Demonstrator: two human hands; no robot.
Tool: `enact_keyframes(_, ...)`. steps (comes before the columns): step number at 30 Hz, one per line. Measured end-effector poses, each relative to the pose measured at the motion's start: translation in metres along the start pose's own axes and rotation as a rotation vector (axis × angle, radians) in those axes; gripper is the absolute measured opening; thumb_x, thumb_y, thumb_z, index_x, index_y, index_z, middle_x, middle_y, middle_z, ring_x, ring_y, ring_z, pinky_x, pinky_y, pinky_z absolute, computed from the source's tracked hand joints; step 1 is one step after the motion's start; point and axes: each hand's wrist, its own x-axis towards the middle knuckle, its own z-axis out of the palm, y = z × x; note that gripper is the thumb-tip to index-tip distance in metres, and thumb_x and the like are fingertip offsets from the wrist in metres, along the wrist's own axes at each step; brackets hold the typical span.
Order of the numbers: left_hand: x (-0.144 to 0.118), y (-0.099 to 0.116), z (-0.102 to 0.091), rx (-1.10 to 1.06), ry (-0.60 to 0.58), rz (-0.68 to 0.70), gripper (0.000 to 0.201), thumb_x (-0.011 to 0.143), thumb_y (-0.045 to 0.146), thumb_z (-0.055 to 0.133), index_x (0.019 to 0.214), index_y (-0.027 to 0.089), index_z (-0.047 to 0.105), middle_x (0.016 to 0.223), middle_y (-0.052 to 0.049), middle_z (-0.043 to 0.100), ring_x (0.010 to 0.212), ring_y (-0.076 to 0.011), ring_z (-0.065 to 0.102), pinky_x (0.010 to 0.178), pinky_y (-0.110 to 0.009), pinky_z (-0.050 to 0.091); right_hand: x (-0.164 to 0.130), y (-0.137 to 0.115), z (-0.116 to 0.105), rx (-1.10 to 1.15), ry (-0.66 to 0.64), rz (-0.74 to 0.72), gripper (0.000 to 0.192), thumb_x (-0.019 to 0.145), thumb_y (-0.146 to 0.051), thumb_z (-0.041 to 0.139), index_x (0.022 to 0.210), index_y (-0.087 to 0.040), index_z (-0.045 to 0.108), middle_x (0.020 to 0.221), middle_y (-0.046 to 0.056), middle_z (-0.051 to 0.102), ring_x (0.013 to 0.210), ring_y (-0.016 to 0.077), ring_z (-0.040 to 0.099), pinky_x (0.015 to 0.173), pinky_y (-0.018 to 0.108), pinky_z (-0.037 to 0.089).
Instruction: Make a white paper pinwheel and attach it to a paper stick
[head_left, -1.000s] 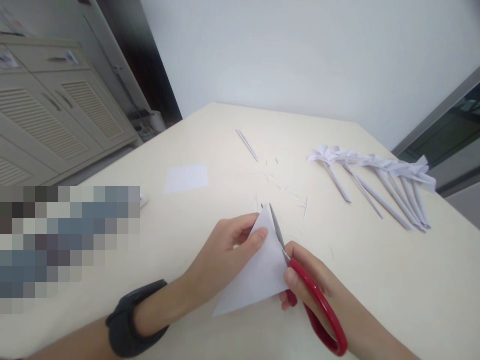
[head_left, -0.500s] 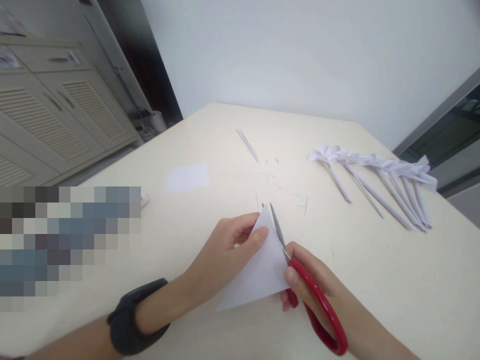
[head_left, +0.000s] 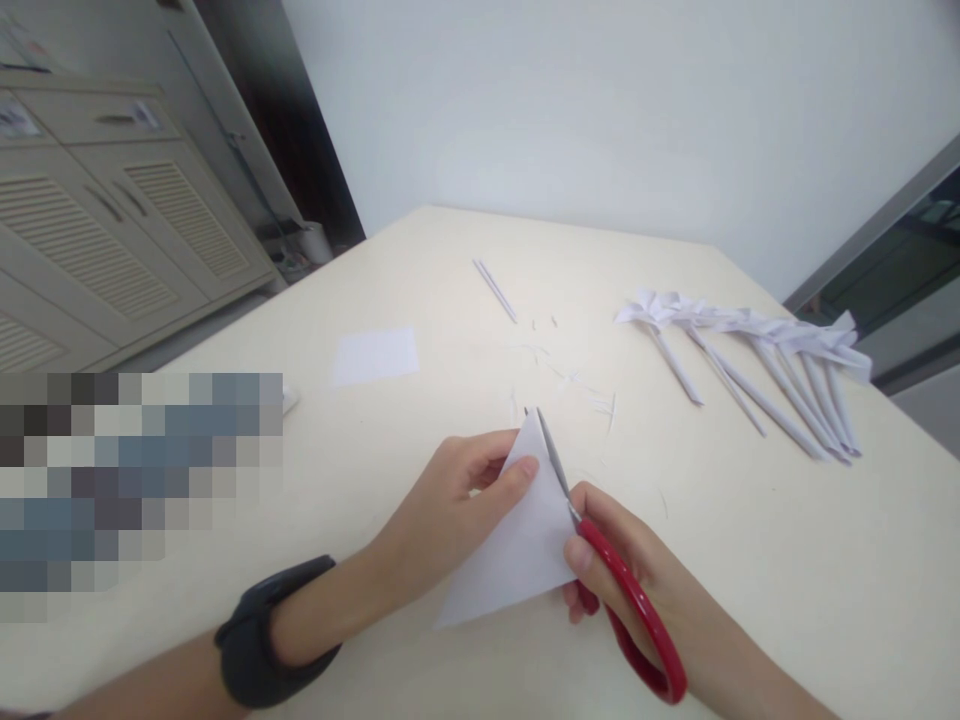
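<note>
My left hand pinches a white triangular piece of folded paper near its upper tip, thumb on top and fingers behind. A dark band circles the left wrist. In my right hand is a pair of scissors with red handles. Their metal blades lie along the paper's right edge, one in front and the other mostly hidden behind it, tips near the paper's point. Thin paper offcuts lie on the table just beyond the tip.
Several rolled paper stems with pleated paper tops lie at the right of the table. Two thin paper sticks and a flat white paper sheet are farther off. A louvred cabinet stands at the left, beyond the table.
The scissor blades have closed slightly, the front blade moving left onto the paper's edge. The red handles have shifted a little. My left hand stays nearly still on the paper.
</note>
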Motion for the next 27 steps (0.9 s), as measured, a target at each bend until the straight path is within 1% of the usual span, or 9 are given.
enact_keyframes(7,0.0000,0.0037,0.0004,0.004,-0.069,0.002,0.029,0.090,0.030,0.042,0.073,0.014,0.058,0.069,0.000,0.055,0.061,-0.0097,0.047,0.051,-0.018,0.038,-0.0032,-0.0070,-0.0001,0.005,0.000,0.020,0.023,0.087,-0.046,0.052,0.089,-0.023,0.049,0.081,0.000,0.052,0.071,0.0124,0.054,0.067,0.025,0.050)
enact_keyframes(12,0.0008,0.0023,0.0001,-0.003,-0.069,0.004,0.028,0.089,0.029,0.044,0.069,0.014,0.057,0.065,0.002,0.052,0.056,-0.0074,0.045,0.047,-0.016,0.035,-0.0033,-0.0071,0.0002,0.010,0.028,0.053,0.024,0.085,-0.047,0.054,0.091,-0.024,0.050,0.084,0.000,0.052,0.077,0.0136,0.055,0.071,0.027,0.054)
enact_keyframes(18,0.0004,-0.0002,0.0003,-0.046,-0.073,-0.006,0.028,0.090,0.030,0.045,0.071,0.014,0.056,0.066,0.002,0.052,0.056,-0.0064,0.046,0.047,-0.015,0.036,-0.0016,-0.0039,0.0004,0.029,0.018,0.050,0.022,0.086,-0.045,0.054,0.088,-0.024,0.049,0.085,-0.001,0.052,0.077,0.0128,0.055,0.070,0.026,0.055)
enact_keyframes(22,0.0004,0.0000,0.0002,-0.076,-0.081,-0.018,0.028,0.090,0.031,0.045,0.071,0.014,0.056,0.065,0.002,0.052,0.055,-0.0068,0.046,0.046,-0.016,0.036,-0.0013,-0.0024,0.0004,0.016,0.047,0.056,0.025,0.085,-0.047,0.053,0.085,-0.023,0.048,0.083,-0.002,0.052,0.073,0.0114,0.055,0.067,0.024,0.054)
enact_keyframes(27,-0.0002,0.0018,0.0002,-0.089,-0.088,-0.048,0.027,0.089,0.032,0.045,0.072,0.014,0.057,0.066,0.001,0.055,0.055,-0.0085,0.048,0.045,-0.017,0.037,-0.0001,-0.0021,0.0011,-0.011,0.043,0.057,0.029,0.086,-0.050,0.051,0.090,-0.022,0.049,0.077,-0.003,0.052,0.064,0.0092,0.055,0.061,0.021,0.051)
